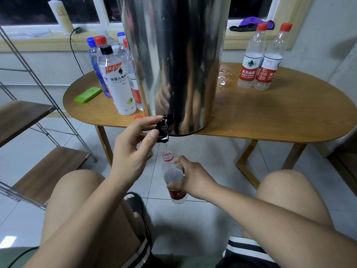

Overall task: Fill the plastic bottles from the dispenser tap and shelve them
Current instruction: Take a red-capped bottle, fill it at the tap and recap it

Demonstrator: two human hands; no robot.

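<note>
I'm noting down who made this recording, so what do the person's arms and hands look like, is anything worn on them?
The left hand and right hand wear no gloves, rings, watch or bands that I can see. The left forearm and right forearm are uncovered, with no sleeve in the picture. The left thumbnail is short and unpainted.

Dispenser centre frame on table, tap overhanging the near edge. Bottle directly below tap, in front of table. Bottle cluster on table left of dispenser, flat case left of that. Two bottles on table, upper right. Rack far left.
</note>
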